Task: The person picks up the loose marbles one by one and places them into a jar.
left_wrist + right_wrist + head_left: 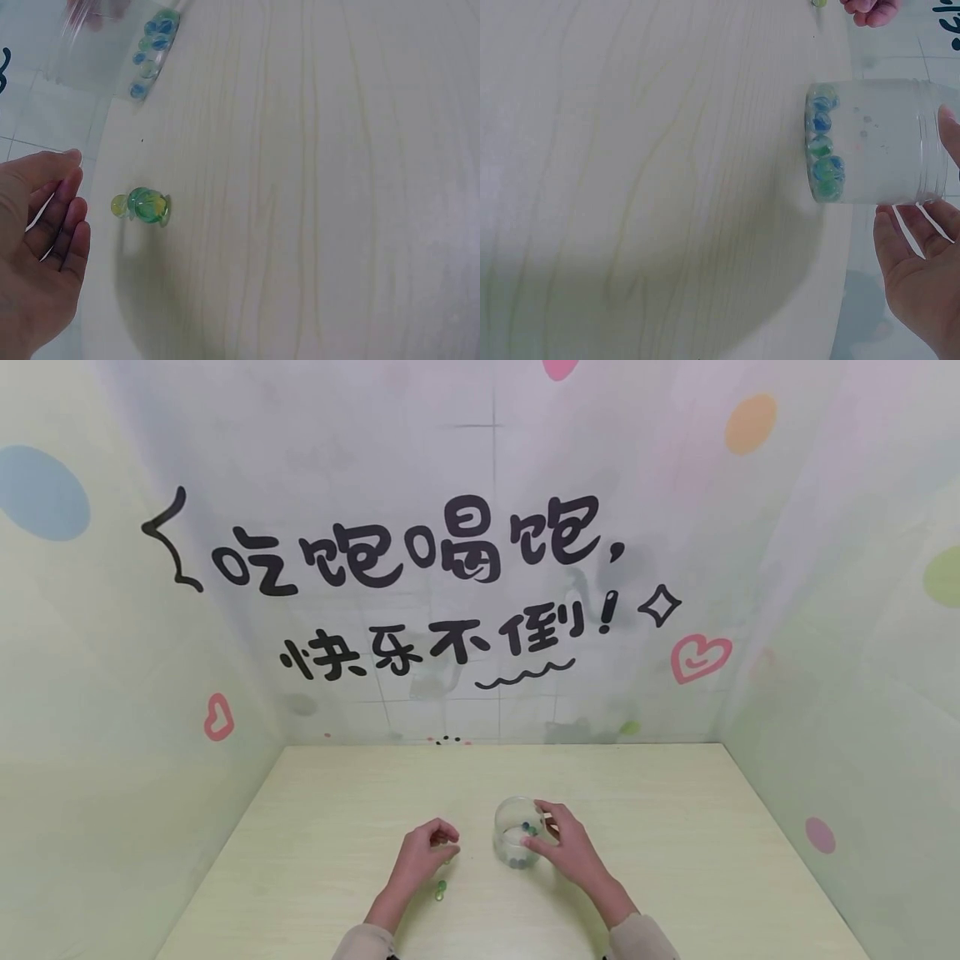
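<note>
A clear jar (517,842) stands on the table, its mouth facing up. Blue and green glass marbles (823,146) lie along its bottom. My right hand (573,853) holds the jar near its rim, thumb on one side and fingers on the other. To the left of the jar, my left hand (418,858) hovers over the table with fingers bent and thumb near the index fingertip; no marble shows between them in the left wrist view. Close by that hand lie loose marbles: green ones (151,207) touching each other and a yellowish one (120,205) beside them.
The pale wood-grain table (360,785) meets a back wall (420,460) printed with black characters and coloured shapes. Side walls (847,710) close in the table left and right. A small dark speck (142,140) lies on the table between marbles and jar.
</note>
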{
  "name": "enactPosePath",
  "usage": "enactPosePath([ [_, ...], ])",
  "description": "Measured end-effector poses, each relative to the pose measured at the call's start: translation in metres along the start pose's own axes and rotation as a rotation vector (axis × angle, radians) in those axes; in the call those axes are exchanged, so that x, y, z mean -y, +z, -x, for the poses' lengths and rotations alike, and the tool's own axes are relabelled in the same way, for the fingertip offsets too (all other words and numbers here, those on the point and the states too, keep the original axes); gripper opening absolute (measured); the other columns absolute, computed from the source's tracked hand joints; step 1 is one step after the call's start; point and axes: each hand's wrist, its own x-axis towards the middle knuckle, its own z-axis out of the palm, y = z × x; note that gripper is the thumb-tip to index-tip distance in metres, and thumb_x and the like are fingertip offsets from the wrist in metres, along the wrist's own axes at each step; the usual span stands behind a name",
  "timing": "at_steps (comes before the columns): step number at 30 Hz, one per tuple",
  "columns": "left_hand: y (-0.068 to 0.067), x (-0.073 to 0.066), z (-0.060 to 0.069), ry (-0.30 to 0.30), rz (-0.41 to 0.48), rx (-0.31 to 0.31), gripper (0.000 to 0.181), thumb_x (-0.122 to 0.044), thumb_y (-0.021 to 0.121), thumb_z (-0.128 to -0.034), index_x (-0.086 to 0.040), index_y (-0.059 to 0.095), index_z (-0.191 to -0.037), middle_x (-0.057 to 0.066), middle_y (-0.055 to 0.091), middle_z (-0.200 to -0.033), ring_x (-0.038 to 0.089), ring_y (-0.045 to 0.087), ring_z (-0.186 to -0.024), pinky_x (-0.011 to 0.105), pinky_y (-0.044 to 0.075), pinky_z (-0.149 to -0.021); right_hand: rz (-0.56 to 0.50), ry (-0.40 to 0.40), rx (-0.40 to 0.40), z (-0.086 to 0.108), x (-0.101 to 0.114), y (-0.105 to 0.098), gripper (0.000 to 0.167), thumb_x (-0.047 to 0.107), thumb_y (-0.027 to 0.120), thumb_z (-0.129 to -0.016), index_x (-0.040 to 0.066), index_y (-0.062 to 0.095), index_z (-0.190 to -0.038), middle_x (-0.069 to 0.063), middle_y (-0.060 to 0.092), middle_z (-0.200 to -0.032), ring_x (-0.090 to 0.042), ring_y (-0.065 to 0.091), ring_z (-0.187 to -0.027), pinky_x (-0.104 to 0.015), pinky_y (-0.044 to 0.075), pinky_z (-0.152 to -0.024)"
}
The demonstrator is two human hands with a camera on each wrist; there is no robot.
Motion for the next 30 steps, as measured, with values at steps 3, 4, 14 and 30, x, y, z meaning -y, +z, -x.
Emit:
enactPosePath([
  [3, 0.0008, 0.0021, 0.0002, -0.003, -0.005, 0.003, 0.014, -0.003, 0.074, -0.0827, -0.008, 0.068, -0.094, 0.003, 0.070, -0.094, 0.017, 0.063, -0.092, 0.028, 0.056, -0.083, -0.003, 0.000, 0.000, 0.0000, 0.0000, -0.0001, 0.062, 0.020, 0.078, -0.086, -0.003, 0.050, -0.138, -0.024, 0.056, -0.130, -0.040, 0.059, -0.115, -0.049, 0.049, -0.104],
  [4, 0.0012, 0.0029, 0.0001, 0.003, -0.011, 0.001, 0.014, -0.003, 0.074, -0.0823, -0.008, 0.068, -0.094, 0.003, 0.070, -0.094, 0.016, 0.063, -0.092, 0.028, 0.055, -0.082, -0.004, 0.001, 0.000, -0.0002, 0.0000, -0.0001, 0.062, 0.020, 0.078, -0.086, -0.002, 0.050, -0.138, -0.024, 0.056, -0.130, -0.040, 0.059, -0.115, -0.049, 0.049, -0.104],
  [14, 0.0023, 0.0074, -0.0002, 0.034, -0.052, 0.020, 0.016, 0.000, 0.074, -0.0793, -0.006, 0.068, -0.093, 0.004, 0.070, -0.092, 0.016, 0.062, -0.088, 0.026, 0.055, -0.080, 0.006, 0.002, -0.001, -0.0008, -0.0011, 0.0005, 0.060, 0.015, 0.077, -0.086, -0.002, 0.050, -0.137, -0.022, 0.056, -0.129, -0.040, 0.060, -0.115, -0.049, 0.050, -0.104],
  [30, 0.0023, 0.0103, 0.0030, 0.004, -0.088, 0.079, 0.018, 0.004, 0.072, -0.0813, -0.006, 0.067, -0.096, 0.002, 0.066, -0.091, 0.012, 0.058, -0.086, 0.023, 0.052, -0.075, 0.009, -0.001, 0.002, -0.0010, -0.0034, 0.0005, 0.062, 0.019, 0.078, -0.086, -0.001, 0.051, -0.138, -0.020, 0.057, -0.129, -0.039, 0.060, -0.115, -0.048, 0.050, -0.104],
])
